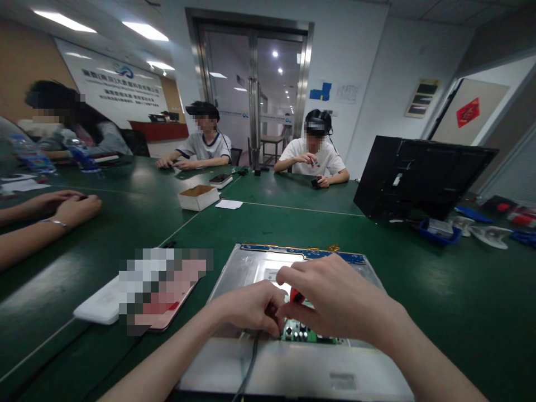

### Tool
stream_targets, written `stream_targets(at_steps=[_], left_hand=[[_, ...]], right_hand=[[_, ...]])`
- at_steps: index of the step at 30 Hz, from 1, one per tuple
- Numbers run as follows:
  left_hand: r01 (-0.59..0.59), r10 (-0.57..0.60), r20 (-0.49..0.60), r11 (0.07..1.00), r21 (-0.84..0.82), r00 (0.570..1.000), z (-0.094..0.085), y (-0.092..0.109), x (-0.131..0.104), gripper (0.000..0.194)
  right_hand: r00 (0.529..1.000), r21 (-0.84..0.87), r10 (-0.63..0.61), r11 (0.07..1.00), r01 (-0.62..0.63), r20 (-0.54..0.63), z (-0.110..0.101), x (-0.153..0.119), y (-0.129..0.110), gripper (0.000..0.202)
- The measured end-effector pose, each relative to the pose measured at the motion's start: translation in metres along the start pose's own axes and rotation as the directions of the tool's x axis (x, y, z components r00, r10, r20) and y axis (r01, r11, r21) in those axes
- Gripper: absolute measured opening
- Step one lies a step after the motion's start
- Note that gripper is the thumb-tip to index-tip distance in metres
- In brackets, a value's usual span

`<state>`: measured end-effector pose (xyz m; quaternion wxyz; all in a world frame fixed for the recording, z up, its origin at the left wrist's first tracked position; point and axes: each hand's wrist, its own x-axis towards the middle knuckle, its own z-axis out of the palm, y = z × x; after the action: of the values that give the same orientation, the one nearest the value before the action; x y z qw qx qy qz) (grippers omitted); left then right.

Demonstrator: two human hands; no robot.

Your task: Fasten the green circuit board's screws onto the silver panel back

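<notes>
A flat metal panel point(234, 273) lies on the green table, with a blue circuit strip point(268, 250) along its far edge. A green circuit board point(301, 333) sits at its middle, partly covered by both hands. My right hand point(322, 287) is closed around a red and black tool point(297, 296), whose lower end is hidden. Just left of it, my left hand point(259, 310) is closed at the board's edge, its fingertips pressed together; what they hold, if anything, is hidden. A dark cable point(251, 365) runs from below my left hand over the panel's near part.
Left of the panel lie a white device point(98, 304) and a pink phone point(184, 301). A white box point(199, 198) stands farther back. A black monitor point(419, 178) and blue tray point(439, 231) are at right. Another person's hands point(75, 209) rest at left; more people sit beyond.
</notes>
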<state>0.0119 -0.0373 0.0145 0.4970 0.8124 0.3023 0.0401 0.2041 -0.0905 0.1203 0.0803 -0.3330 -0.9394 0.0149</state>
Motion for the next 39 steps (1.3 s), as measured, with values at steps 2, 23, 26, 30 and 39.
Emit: stream_targets(at_steps=[2, 23, 26, 30, 39], left_hand=[[0.015, -0.015, 0.006, 1.0, 0.016, 1.0, 0.0, -0.002, 0.0, 0.005], [0.061, -0.061, -0.013, 0.998, -0.006, 0.998, 0.0, -0.003, -0.002, 0.014], [0.036, -0.036, 0.003, 0.999, -0.018, 0.999, -0.001, -0.003, -0.001, 0.011], [0.039, -0.039, -0.001, 0.999, 0.008, 0.999, 0.0, -0.005, 0.0, 0.011], [0.063, -0.063, -0.017, 0.998, -0.016, 0.998, 0.0, -0.004, -0.001, 0.015]], right_hand=[[0.999, 0.04, -0.048, 0.998, 0.048, 0.005, -0.003, -0.002, -0.001, 0.012], [0.997, 0.082, -0.077, 0.994, 0.076, 0.0, -0.003, -0.004, -0.004, 0.014], [0.999, 0.063, -0.032, 0.997, 0.032, -0.008, 0.0, -0.001, -0.002, 0.009], [1.0, 0.033, -0.015, 0.999, 0.015, 0.001, 0.002, -0.001, 0.0, 0.01], [0.996, 0.112, -0.076, 0.991, 0.071, 0.04, -0.006, -0.006, -0.004, 0.017]])
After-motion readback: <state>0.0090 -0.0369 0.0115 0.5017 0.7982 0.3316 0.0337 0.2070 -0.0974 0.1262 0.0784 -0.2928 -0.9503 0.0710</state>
